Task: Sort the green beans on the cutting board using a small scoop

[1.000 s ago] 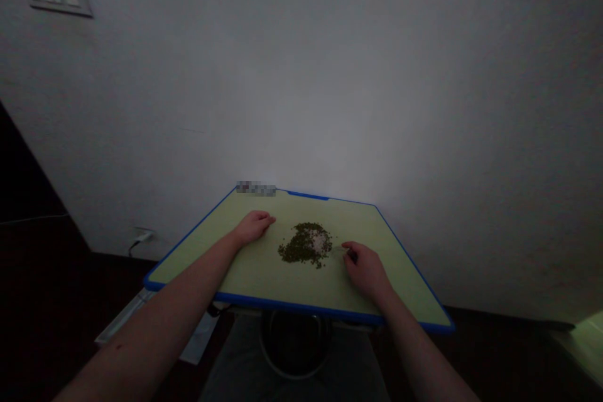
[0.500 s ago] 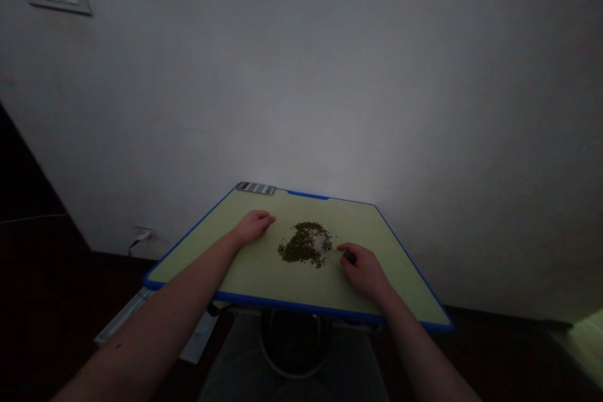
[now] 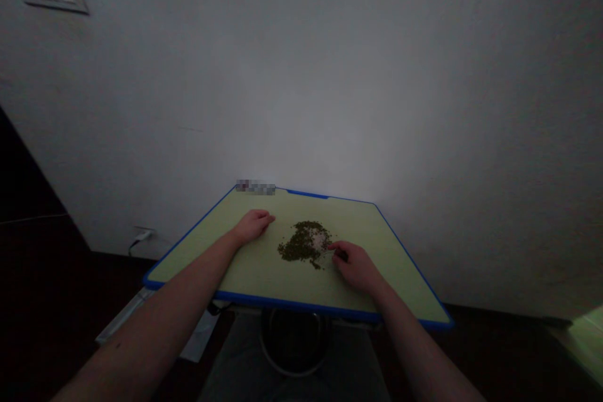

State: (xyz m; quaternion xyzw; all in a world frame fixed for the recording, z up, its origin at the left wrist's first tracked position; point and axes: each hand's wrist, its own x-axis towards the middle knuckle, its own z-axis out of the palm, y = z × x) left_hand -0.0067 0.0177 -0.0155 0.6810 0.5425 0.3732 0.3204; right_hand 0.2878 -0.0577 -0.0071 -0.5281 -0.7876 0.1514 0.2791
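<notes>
A loose pile of small dark green beans (image 3: 298, 246) lies on the yellow-green tabletop (image 3: 277, 282), with a patch of pale grains (image 3: 319, 239) on its right side. My right hand (image 3: 354, 264) is closed at the pile's right edge. Between its fingertips is a thin, pale, see-through utensil (image 3: 326, 252) that reaches into the beans; its exact shape is too faint to tell. To the left of the pile, my left hand (image 3: 253, 226) rests on the tabletop with the fingers curled in, apart from the beans and with nothing seen in it.
A blue rim (image 3: 301, 308) borders the small table, which stands against a grey wall (image 3: 330, 75). At its back left corner lies a flat, blurred object (image 3: 255, 188). Below the front edge, a round metal pot (image 3: 296, 345) sits between my legs. A plug (image 3: 142, 236) is in the wall socket.
My right hand has moved slightly left, toward the pale grains, with the thin utensil in its fingers. The left hand stays in place.
</notes>
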